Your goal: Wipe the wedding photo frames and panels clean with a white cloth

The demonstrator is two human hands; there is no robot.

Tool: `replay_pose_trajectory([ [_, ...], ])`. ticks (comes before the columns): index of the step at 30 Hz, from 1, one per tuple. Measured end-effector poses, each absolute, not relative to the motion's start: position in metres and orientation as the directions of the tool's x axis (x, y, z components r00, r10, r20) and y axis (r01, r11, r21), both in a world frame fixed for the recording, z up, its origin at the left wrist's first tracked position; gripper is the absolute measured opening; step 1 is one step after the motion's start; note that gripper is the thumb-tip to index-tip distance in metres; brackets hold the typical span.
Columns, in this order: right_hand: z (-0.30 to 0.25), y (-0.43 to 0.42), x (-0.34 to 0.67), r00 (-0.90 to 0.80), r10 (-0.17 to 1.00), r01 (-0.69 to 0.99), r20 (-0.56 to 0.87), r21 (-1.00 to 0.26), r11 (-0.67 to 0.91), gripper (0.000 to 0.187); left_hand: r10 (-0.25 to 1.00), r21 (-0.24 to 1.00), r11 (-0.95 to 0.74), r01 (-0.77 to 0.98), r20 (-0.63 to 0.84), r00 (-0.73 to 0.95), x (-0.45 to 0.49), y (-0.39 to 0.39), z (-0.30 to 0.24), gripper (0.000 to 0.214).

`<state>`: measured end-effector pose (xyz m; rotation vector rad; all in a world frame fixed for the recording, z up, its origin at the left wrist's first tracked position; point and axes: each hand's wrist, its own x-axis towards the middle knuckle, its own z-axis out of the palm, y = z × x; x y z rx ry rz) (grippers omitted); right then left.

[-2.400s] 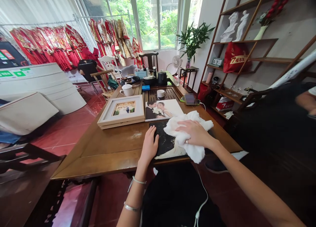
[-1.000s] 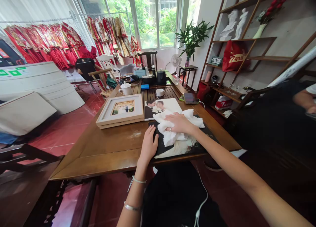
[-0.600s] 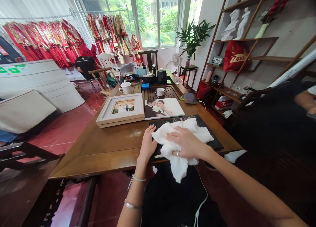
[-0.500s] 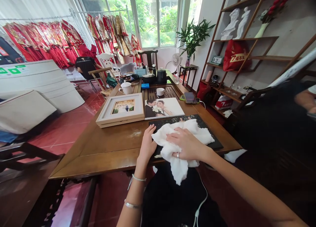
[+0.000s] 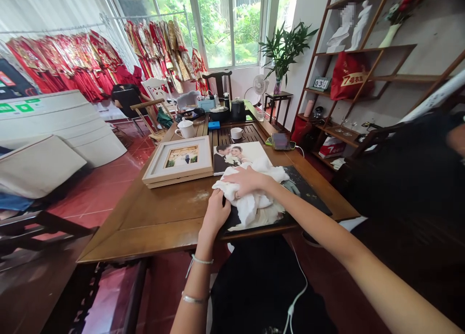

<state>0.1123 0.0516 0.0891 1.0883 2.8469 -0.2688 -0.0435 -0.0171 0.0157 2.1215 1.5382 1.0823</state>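
calendar block [image 5: 320, 83], far right shelf: showing "03" | red bag [image 5: 350, 77], right shelf just beside the block: showing a yellow "7" followed by characters too small to read | green signs [image 5: 14, 107], far left: showing white marks, unreadable

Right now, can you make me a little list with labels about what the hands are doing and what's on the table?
Left hand: resting on the left edge of the dark photo panel
Right hand: palm-down on the white cloth, which lies on the panel
Panel: at the near edge of the wooden table
Behind it: framed photo, wedding photo print, white cup
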Motion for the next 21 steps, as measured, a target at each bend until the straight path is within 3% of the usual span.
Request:
replay_pose_trajectory([
  [10,0.084,0.011,0.138,-0.71,0.703,0.703,-0.045,-0.104,0.703,0.06,0.919,0.683,-0.368,0.631,0.37,0.136,-0.045,-0.009,0.011,0.043],
  [16,0.088,-0.02,0.131,-0.874,0.482,0.486,-0.069,-0.076,0.871,0.036,0.949,0.713,-0.293,0.637,0.299,0.101,-0.048,-0.002,0.011,0.038],
  [21,0.086,-0.049,0.126,-0.954,0.301,0.298,-0.003,-0.155,0.942,0.056,0.949,0.701,-0.301,0.647,0.29,0.127,-0.049,-0.001,0.014,0.038],
])
